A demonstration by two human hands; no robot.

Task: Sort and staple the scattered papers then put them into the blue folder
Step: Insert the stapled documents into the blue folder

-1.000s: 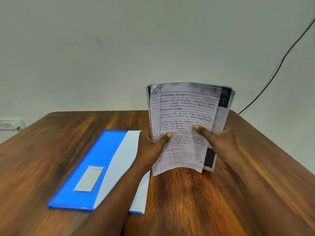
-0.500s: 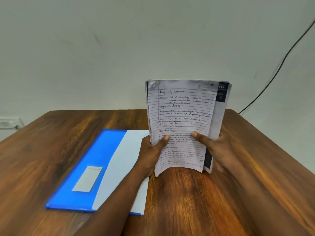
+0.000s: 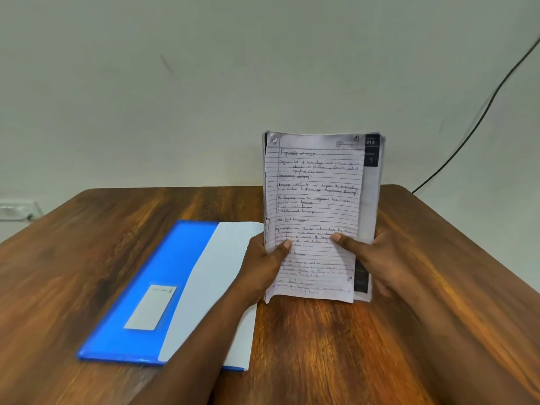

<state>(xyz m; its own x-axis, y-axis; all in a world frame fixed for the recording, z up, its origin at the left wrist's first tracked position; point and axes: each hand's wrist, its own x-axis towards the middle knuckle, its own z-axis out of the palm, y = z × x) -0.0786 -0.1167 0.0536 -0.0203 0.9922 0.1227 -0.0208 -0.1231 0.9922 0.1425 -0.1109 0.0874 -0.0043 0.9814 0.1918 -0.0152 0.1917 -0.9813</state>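
Since a second ago the stack of papers [image 3: 317, 206] has squared up: its sheets were fanned and blurred then, and now they stand upright with their edges nearly flush, lower edge down at the worktop [image 3: 336, 346], a little nearer the person than before. Left hand [image 3: 263, 267] grips the stack's left edge, thumb pressed on the front handwritten page, the other fingers hidden behind the sheets. Right hand [image 3: 377, 255] grips the right edge the same way, its thumb lying across the front page towards the left thumb; the two thumb tips are near but apart. Whether the lower edge truly touches the wood I cannot tell. Left of the left hand's fingers lies the blue folder [image 3: 140, 293], flat on the worktop, with a white label on its cover and a pale sheet [image 3: 210, 276] over its right part, the left forearm crossing above it.
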